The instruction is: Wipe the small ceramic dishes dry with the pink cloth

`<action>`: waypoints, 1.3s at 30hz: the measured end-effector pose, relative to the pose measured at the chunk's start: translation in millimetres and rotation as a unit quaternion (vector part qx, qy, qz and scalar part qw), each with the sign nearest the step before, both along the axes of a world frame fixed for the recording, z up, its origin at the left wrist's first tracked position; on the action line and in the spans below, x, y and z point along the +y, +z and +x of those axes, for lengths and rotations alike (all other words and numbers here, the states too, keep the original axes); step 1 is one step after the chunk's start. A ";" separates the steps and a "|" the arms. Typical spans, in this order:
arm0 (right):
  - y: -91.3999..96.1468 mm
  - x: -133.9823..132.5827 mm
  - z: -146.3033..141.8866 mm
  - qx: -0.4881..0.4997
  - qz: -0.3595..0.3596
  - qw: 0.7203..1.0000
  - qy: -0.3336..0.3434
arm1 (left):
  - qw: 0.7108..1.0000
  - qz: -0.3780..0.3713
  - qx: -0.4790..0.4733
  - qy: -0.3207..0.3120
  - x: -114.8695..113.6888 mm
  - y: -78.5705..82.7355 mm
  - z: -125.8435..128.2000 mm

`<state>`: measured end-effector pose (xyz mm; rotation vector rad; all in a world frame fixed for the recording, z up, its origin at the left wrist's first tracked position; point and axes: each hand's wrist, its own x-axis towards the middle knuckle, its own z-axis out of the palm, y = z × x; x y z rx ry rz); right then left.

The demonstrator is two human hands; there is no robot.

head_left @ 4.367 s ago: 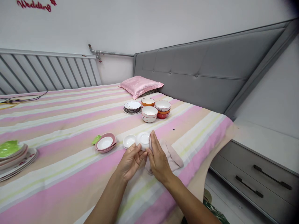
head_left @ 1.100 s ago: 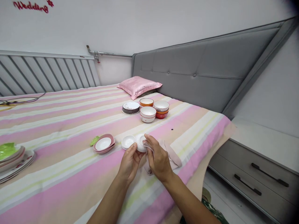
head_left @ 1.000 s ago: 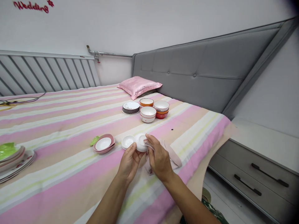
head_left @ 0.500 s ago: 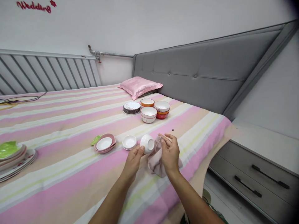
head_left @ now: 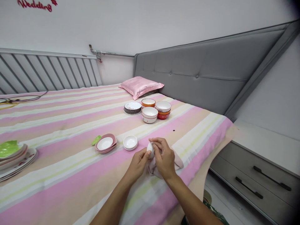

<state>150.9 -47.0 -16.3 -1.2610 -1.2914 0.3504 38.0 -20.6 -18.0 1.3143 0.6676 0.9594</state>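
A small white bowl (head_left: 151, 151) is pinched at its edge by my left hand (head_left: 138, 163), its fingers closed on it. My right hand (head_left: 164, 157) grips a pale pink cloth (head_left: 178, 161) and presses against the bowl, covering much of it. Part of the cloth hangs below the hands onto the bed. Just left of my hands sit stacked small white bowls (head_left: 130, 142). Beyond them lie pink dishes (head_left: 113, 139) with a white dish (head_left: 105, 143) on top and a green leaf-shaped dish (head_left: 96, 140) beside.
Farther back stand a stack of plates (head_left: 132, 107), white bowls (head_left: 150, 115) and red-orange bowls (head_left: 163, 114). More stacked plates (head_left: 30, 156) lie at the left. A pink pillow (head_left: 141, 86) rests by the grey headboard (head_left: 192, 68); a drawer cabinet (head_left: 260, 168) is at the right.
The white bowl has turned and come closer to my right hand. My right hand has moved left with the cloth, onto the bowl.
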 end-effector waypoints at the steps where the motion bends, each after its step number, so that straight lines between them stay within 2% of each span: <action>1: 0.8 -1.8 -2.0 -0.036 0.007 0.999 0.009 | 1.000 -0.011 -0.008 0.004 -0.4 1.0 0.1; 5: 1.6 -3.4 -7.2 -0.143 0.057 0.987 0.045 | 0.996 -0.064 -0.054 0.026 -1.7 3.7 0.8; 11: 3.8 0.4 -4.7 -0.178 0.063 0.980 0.064 | 0.995 -0.079 -0.065 0.009 -1.5 3.4 0.9; 17: 4.3 5.7 5.8 -0.093 0.018 0.993 0.074 | 0.998 -0.055 -0.027 -0.034 -3.5 6.3 -0.7; 22: -5.7 11.7 15.0 0.006 -0.016 0.996 0.092 | 0.998 -0.053 -0.029 -0.025 -3.5 5.3 -2.4; 26: -8.0 9.4 12.7 0.019 -0.031 0.995 0.093 | 0.997 -0.057 -0.043 -0.024 -1.4 3.8 -4.0; 31: 1.2 -0.4 6.2 -0.081 -0.013 0.992 0.099 | 0.997 -0.065 -0.037 -0.032 -0.3 5.6 -7.0; 39: 7.7 -5.5 4.9 -0.248 0.011 0.959 0.138 | 0.994 -0.101 -0.024 -0.031 0.7 8.6 -11.8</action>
